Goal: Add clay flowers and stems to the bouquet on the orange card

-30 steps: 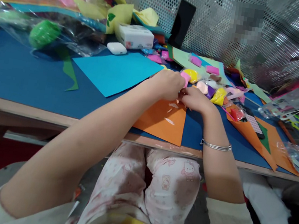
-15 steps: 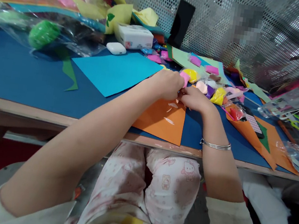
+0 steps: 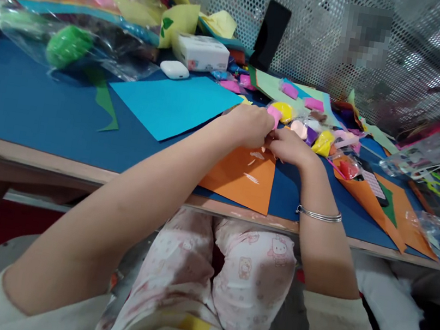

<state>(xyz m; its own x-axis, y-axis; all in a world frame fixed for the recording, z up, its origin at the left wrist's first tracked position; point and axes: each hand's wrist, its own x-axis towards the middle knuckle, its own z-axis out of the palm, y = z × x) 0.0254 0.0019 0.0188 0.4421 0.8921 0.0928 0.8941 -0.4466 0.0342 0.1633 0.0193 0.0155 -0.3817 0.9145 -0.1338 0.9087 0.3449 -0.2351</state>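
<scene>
My left hand (image 3: 247,125) and my right hand (image 3: 291,147) meet fingertip to fingertip above an orange paper sheet (image 3: 242,179) that bears small white marks. Both hands are closed in a pinch on something small that I cannot make out; a bit of pink clay (image 3: 274,114) shows just past my left fingers. A silver bangle (image 3: 319,215) circles my right wrist. Bagged clay lumps, yellow (image 3: 284,110), pink and purple, lie right behind the hands.
A light blue sheet (image 3: 173,103) lies left of the hands on the dark blue table cover (image 3: 26,103). A green ball in plastic (image 3: 68,46), a white box (image 3: 202,52), a white earbud case (image 3: 174,69) and a black phone (image 3: 269,35) stand farther back. Orange paper pieces (image 3: 382,211) lie at right.
The hands stay pinched together over the orange sheet. The view has shifted slightly; nothing else has visibly moved.
</scene>
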